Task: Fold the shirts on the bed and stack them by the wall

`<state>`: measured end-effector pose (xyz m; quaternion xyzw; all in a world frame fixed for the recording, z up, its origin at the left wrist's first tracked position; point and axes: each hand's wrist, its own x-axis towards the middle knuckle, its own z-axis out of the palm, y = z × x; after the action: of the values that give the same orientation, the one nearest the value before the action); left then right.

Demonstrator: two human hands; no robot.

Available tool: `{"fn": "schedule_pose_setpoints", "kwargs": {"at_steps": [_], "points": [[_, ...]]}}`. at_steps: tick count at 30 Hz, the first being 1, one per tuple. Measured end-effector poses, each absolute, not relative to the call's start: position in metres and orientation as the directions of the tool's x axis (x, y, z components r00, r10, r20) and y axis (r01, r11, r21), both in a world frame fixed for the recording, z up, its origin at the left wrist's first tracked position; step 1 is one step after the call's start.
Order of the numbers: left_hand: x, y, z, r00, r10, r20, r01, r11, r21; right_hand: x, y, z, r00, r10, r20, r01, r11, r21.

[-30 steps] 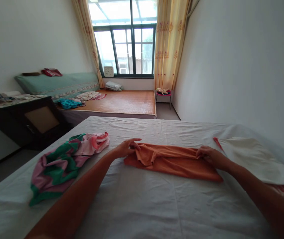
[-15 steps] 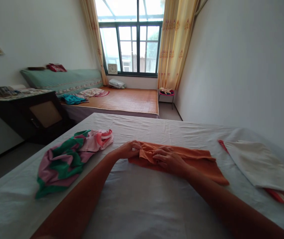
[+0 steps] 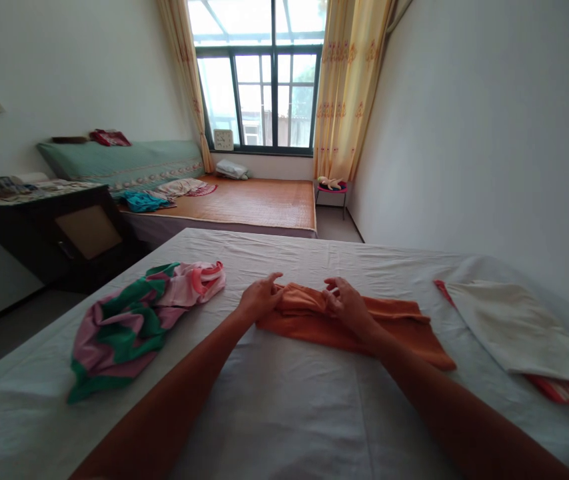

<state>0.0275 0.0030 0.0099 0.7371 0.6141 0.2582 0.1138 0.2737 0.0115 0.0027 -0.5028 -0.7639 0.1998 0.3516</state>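
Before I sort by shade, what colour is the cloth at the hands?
The cloth is rusty orange; best seen in the head view.

Free sheet (image 3: 289, 257) beyond orange garment (image 3: 309, 323)

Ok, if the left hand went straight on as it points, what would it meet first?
Likely the orange cloth at the left hand first; beyond it, the way looks free over the sheet, roughly toward the stool, though depth is unclear.

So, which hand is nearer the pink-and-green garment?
Left. The left hand is right of the garment, at the left end of the orange cloth; the right hand is farther right, near the cloth's middle.
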Motion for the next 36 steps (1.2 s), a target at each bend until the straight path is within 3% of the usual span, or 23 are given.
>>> {"fn": "schedule_pose_setpoints", "kwargs": {"at_steps": [2, 4, 7, 11, 16, 24, 30, 36], "points": [[0.035, -0.003, 0.015, 0.196, 0.908, 0.370, 0.851, -0.345, 0.397, 0.271, 0.002, 0.005, -0.326, 0.819, 0.472, 0.645, 0.558, -0.522], [0.044, -0.010, 0.015, 0.374, 0.833, 0.408, 0.793, -0.515, 0.325, 0.267, -0.009, 0.003, -0.492, 0.723, 0.484, 0.631, 0.680, -0.374], [0.054, -0.020, 0.003, 0.576, 0.759, 0.304, 0.725, -0.646, 0.239, 0.265, -0.023, -0.012, -0.670, 0.652, 0.355, 0.610, 0.756, -0.238], [0.052, -0.029, -0.015, 0.600, 0.787, 0.145, 0.779, -0.616, 0.120, 0.275, -0.031, -0.030, -0.705, 0.650, 0.283, 0.628, 0.758, -0.178], [0.047, -0.031, -0.018, 0.569, 0.808, 0.155, 0.808, -0.584, 0.079, 0.292, -0.035, -0.033, -0.646, 0.717, 0.262, 0.696, 0.694, -0.184], [0.049, -0.029, -0.019, 0.533, 0.833, 0.149, 0.834, -0.547, 0.069, 0.363, -0.045, -0.044, -0.313, 0.917, 0.246, 0.934, 0.344, -0.096], [0.050, -0.028, -0.015, 0.516, 0.837, 0.186, 0.837, -0.538, 0.100, 0.444, -0.042, -0.035, -0.147, 0.924, 0.352, 0.964, 0.213, -0.158], [0.060, -0.023, -0.001, 0.439, 0.845, 0.304, 0.842, -0.505, 0.189, 0.481, -0.015, -0.030, -0.122, 0.892, 0.435, 0.951, 0.230, -0.205]]}}
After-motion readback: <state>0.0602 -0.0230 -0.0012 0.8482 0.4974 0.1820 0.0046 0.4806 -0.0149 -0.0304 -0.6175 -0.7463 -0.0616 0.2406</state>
